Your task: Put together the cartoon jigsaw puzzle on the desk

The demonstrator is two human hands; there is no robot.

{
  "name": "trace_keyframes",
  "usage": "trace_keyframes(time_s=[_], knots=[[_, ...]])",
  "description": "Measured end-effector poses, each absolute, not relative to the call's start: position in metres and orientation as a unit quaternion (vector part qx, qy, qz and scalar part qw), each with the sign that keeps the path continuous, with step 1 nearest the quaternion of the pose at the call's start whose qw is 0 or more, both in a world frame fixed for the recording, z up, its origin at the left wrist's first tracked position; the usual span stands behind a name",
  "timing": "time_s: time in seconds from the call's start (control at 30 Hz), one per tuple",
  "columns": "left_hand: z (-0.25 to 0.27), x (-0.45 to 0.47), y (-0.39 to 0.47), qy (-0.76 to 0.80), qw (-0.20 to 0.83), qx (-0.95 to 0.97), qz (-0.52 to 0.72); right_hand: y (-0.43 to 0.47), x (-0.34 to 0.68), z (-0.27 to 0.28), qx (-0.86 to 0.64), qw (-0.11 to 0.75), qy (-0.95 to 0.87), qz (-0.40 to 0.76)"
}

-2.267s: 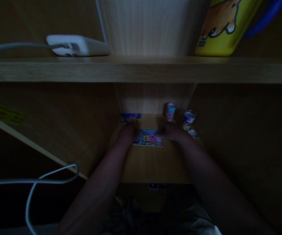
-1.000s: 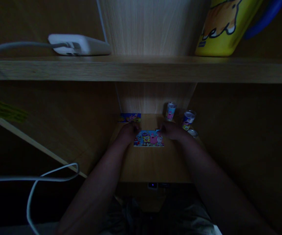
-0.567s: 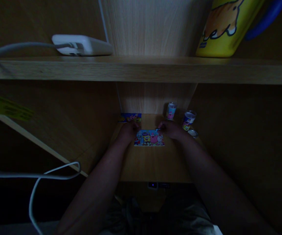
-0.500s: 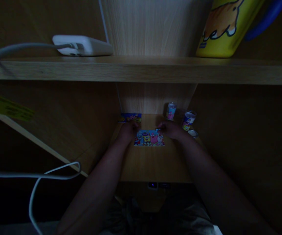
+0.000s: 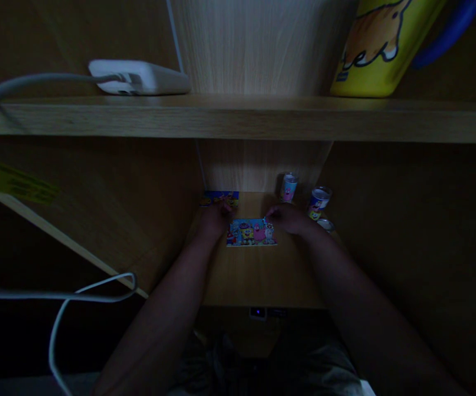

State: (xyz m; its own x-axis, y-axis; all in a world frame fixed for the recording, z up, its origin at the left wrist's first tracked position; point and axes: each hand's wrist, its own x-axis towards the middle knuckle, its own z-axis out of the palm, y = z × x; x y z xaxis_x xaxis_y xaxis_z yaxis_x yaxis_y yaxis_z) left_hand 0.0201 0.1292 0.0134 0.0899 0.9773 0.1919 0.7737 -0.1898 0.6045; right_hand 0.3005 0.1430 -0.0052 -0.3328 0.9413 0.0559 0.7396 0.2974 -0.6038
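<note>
A cartoon jigsaw puzzle (image 5: 252,233) lies flat on the wooden surface between my hands. My right hand (image 5: 287,216) is at its upper right corner, finger and thumb pinched on a small light-blue puzzle piece (image 5: 265,220) that is mostly covered. Just off the upper left corner is my left hand (image 5: 216,218), its fingers curled in; dim light hides whether anything is inside them. Behind that hand lies a blue and yellow cartoon card (image 5: 225,197). On the right stand two small cartoon-printed cans (image 5: 288,188), (image 5: 318,202), with a round lid (image 5: 326,224) nearby.
A thick wooden shelf (image 5: 238,122) crosses above my hands, carrying a white device (image 5: 142,77) with a cable and a yellow mug (image 5: 370,60) with a blue handle. Side panels close in left and right. A white cable (image 5: 93,297) loops at the left.
My right fingers have shifted slightly at the puzzle's upper right corner, and the light-blue piece shows a little differently. The left fingers have moved a little. The cans and card are unmoved.
</note>
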Motion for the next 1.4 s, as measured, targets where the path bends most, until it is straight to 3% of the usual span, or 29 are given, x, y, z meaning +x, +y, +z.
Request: trace_keyframes(time_s=[0.43,0.7,0.9,1.03,1.23,1.4], knots=[[0.002,0.015,0.138,0.623,0.134,0.738,0.222,0.139,0.299,0.000,-0.544,0.183,-0.792,0.208],[0.001,0.021,0.137,0.605,0.107,0.753,0.236,0.140,0.300,-0.002,-0.582,0.226,-0.764,0.165],[0.000,0.021,0.137,0.605,0.099,0.754,0.238,0.140,0.299,0.004,-0.610,0.184,-0.759,0.132],[0.003,0.023,0.136,0.593,0.101,0.760,0.246,0.140,0.299,0.006,-0.598,0.210,-0.767,0.099],[0.008,0.033,0.129,0.501,0.142,0.816,0.253,0.134,0.295,0.009,-0.538,0.209,-0.801,0.159],[0.008,0.048,0.111,0.305,0.212,0.889,0.267,0.129,0.291,0.014,-0.535,0.186,-0.809,0.157]])
